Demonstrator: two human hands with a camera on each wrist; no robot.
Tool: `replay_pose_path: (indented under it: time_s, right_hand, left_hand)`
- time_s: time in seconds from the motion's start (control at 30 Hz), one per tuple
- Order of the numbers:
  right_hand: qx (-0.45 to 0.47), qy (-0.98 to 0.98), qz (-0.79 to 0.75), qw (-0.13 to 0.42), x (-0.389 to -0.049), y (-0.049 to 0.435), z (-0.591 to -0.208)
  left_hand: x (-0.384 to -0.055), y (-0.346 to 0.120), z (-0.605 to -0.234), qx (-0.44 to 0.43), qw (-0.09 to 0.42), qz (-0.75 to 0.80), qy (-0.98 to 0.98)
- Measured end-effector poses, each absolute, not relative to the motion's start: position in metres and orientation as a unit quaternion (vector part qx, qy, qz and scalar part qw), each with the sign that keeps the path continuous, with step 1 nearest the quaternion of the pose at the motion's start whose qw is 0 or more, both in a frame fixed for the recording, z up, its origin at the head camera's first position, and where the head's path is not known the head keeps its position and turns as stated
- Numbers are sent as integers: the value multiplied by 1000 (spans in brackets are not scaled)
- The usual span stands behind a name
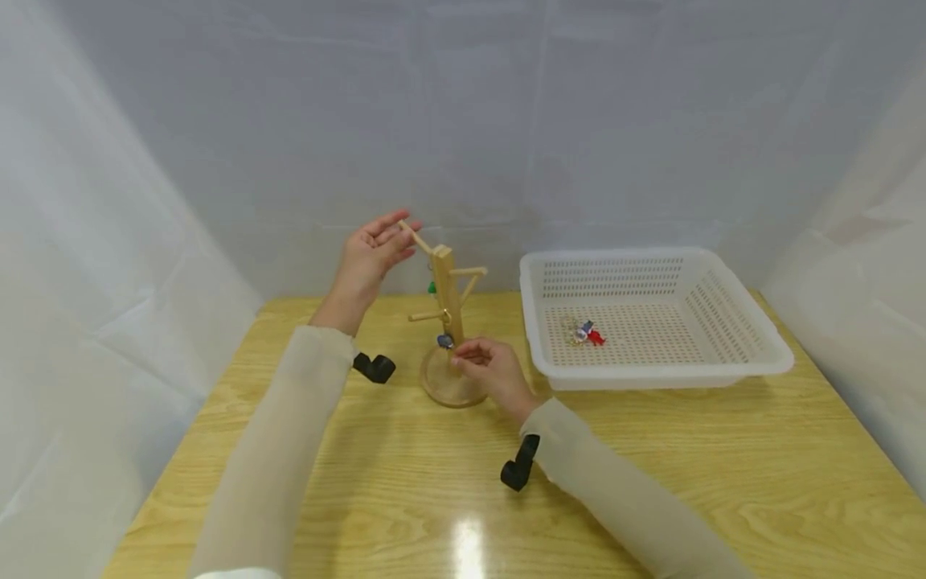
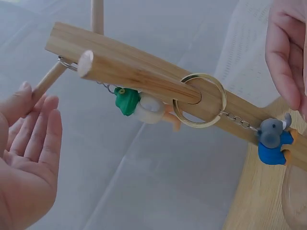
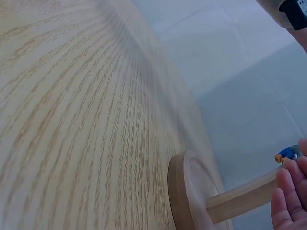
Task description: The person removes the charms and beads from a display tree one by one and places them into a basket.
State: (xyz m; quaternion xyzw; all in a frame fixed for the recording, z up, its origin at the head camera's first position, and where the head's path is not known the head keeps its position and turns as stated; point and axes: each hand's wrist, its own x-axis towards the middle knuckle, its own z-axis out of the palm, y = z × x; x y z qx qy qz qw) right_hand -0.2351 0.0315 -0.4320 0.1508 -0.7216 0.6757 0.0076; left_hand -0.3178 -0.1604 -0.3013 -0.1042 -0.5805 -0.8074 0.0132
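Observation:
A wooden peg stand (image 1: 446,289) stands upright on its round base (image 1: 434,386). My left hand (image 1: 372,253) is at its upper left peg (image 2: 48,80), with the thumb and fingers around the peg's end. Close to that peg's root hangs a keychain with a green-headed figure (image 2: 127,100). A gold key ring (image 2: 221,91) circles the lower front peg (image 1: 427,317), and a grey elephant in blue (image 2: 271,139) dangles from its chain. Beside the elephant, my right hand (image 1: 495,370) holds nothing, its fingers (image 3: 292,189) loosely extended near the post.
To the right, a white perforated basket (image 1: 665,371) has several small keychains (image 1: 584,332) inside, one with a red part. The wooden table (image 1: 412,482) is bordered by pale sheeting (image 1: 463,121) at the back and sides. More pegs (image 1: 473,272) stick out on the stand's right.

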Motion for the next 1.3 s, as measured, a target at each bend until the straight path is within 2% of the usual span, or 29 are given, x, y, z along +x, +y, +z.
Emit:
replay_pose_path:
  time_s: [0.23, 0.4, 0.87, 1.3]
  right_hand:
    - [111, -724, 681, 19, -243, 29, -443]
    - [87, -716, 692, 34, -243, 31, -446]
    - [92, -717, 688, 60, -247, 31, -454]
    - [71, -724, 682, 77, -246, 32, -452]
  left_hand:
    - [-319, -158, -301, -105, 17, -818, -565]
    - [-314, -161, -304, -115, 46, -804, -582]
    - [-293, -163, -309, -145, 100, -788, -590]
    - [-275, -153, -309, -125, 144, -784, -591]
